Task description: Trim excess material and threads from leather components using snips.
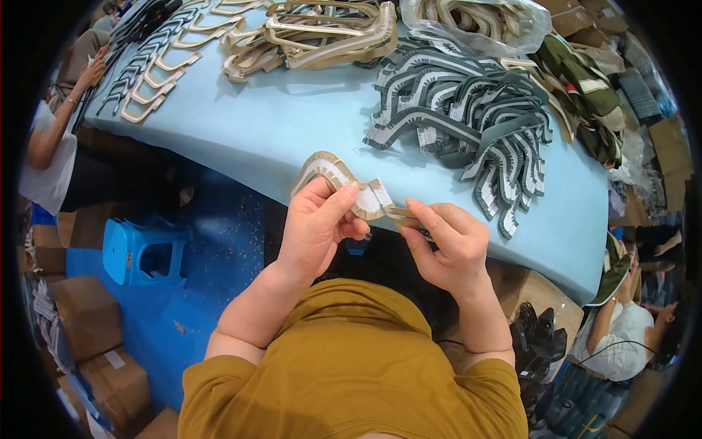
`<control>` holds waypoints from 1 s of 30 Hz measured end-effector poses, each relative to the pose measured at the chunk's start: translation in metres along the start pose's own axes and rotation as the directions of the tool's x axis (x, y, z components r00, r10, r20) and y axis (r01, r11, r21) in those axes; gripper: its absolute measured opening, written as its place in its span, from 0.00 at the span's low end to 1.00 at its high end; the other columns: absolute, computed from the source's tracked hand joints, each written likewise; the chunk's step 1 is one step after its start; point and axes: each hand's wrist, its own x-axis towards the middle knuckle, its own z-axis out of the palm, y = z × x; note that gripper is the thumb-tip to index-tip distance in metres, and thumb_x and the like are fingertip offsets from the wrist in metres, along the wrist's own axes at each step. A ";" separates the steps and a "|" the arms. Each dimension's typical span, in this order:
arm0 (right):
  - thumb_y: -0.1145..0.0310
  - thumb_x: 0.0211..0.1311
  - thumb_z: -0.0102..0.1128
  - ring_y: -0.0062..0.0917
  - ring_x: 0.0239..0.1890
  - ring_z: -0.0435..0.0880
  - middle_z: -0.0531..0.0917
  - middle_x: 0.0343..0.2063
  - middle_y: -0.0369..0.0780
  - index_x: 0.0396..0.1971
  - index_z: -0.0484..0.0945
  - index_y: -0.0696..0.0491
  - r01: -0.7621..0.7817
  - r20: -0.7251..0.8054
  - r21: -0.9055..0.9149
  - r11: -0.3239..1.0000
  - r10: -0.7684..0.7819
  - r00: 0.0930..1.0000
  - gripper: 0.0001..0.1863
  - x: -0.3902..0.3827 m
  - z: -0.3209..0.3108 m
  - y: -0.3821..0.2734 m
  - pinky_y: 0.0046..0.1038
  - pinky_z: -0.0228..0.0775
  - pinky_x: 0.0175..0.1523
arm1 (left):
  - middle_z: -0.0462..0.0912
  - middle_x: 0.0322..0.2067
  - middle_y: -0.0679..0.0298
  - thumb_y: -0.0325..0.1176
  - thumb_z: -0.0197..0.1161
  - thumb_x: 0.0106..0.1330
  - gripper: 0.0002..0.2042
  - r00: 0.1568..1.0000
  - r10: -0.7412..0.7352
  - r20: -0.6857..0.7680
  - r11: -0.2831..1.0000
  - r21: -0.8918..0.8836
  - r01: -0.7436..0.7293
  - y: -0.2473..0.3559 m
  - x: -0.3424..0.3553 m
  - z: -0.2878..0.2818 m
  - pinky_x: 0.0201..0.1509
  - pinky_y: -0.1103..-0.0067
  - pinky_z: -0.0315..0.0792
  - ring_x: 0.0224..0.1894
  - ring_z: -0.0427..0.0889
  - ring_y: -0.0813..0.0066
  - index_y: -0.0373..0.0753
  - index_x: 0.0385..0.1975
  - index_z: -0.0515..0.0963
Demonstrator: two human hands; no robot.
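My left hand [316, 223] pinches a curved beige fabric strip [322, 162] with white mesh on its inner side, thumb on top. The strip is held up in front of the table's near edge, bending over my left fingers. My right hand [452, 245] is closed at the strip's right end, thumb and forefinger pinching a thin tan piece [398, 213] there. Whether that piece is part of the strip or a small tool I cannot tell.
On the blue-covered table [292, 117] lie piled grey-and-white strips [468, 102], beige strips [322, 36] and a plastic bag [475, 25] of more. A blue stool [142, 252] and cardboard boxes [88, 314] stand left. People sit at the far left [51, 146] and right [618, 336].
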 end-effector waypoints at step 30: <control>0.68 0.48 0.60 0.33 0.23 0.76 0.74 0.23 0.40 0.31 0.71 0.56 -0.255 -0.002 0.413 0.874 0.281 0.960 0.11 -0.007 -0.011 -0.007 0.28 0.67 0.27 | 0.76 0.33 0.66 0.29 0.50 0.66 0.07 0.977 0.185 -0.103 0.981 0.082 -0.177 -0.010 -0.001 0.015 0.23 0.92 0.64 0.26 0.71 0.86 0.36 0.40 0.69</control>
